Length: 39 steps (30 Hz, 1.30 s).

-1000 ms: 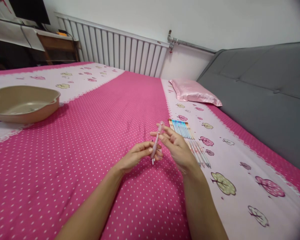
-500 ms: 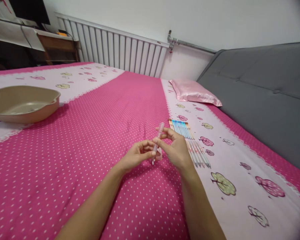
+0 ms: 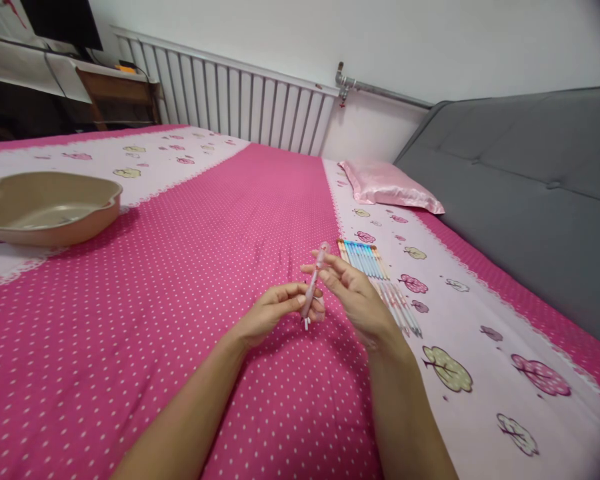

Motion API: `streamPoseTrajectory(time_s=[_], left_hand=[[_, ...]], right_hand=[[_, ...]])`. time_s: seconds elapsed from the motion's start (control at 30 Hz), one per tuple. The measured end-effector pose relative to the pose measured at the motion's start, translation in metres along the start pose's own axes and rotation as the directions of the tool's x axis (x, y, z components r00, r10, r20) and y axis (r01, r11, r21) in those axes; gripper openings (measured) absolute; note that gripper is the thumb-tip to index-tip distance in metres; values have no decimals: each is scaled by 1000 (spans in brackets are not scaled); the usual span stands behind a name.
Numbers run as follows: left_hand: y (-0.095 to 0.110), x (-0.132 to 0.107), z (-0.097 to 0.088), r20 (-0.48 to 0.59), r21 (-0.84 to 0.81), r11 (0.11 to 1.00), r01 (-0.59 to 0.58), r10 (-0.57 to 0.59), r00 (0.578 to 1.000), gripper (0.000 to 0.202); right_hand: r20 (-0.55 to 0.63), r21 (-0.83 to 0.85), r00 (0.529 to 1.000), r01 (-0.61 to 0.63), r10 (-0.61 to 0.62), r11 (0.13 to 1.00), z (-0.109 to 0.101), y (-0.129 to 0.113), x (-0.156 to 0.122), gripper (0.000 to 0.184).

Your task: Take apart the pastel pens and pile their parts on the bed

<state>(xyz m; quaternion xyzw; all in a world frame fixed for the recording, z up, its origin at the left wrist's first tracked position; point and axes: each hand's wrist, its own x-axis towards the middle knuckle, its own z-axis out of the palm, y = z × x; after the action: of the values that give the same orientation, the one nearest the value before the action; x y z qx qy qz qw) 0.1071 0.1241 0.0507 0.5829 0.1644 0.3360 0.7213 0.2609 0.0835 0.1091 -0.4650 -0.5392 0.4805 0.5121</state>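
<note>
A slim pale-pink pen point(image 3: 312, 288) stands tilted between my hands above the bed. My left hand point(image 3: 275, 308) pinches its lower part between thumb and fingers, and a white tip shows below. Around the pen's upper end, my right hand point(image 3: 359, 293) has its fingers stretched out and loosened, some passing behind the pen; whether they touch it is hard to see. Just past the right hand lies a row of blue and orange pens point(image 3: 364, 259). Closer to me is a second row of pale, clear-barrelled pens point(image 3: 397, 303), partly hidden by that hand.
A beige basin point(image 3: 93, 217) sits at the left on the pink dotted bedspread point(image 3: 180, 280). Beyond the pens are a pink pillow point(image 3: 387, 183) and a grey padded headboard point(image 3: 520, 160). A white radiator point(image 3: 230, 90) lines the wall; a desk with a monitor point(image 3: 63, 23) stands far left.
My right thumb has come away from the pen and its fingers have loosened and spread. The pen's patterned side now shows more. My left hand keeps its pinch.
</note>
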Motion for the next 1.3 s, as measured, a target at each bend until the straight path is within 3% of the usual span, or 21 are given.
streamPoseTrajectory(time_s=[0.13,0.5,0.83,1.3], left_hand=[[0,-1,0,10,-11,1000,4,-4,1000,22],[-2,1,-1,22,66,997,-30,29,999,21],[-7,4,1,-106,6,999,-46,46,993,19],[-5,5,5,-355,75,997,-24,49,934,27]], right_hand=[[45,59,998,-48,45,997,1,-3,-2,32],[-62,-30,998,-23,21,999,2,5,1,39],[-113,-140,991,49,-65,989,5,8,5,33],[-117,-186,989,71,-94,980,10,9,5,30]])
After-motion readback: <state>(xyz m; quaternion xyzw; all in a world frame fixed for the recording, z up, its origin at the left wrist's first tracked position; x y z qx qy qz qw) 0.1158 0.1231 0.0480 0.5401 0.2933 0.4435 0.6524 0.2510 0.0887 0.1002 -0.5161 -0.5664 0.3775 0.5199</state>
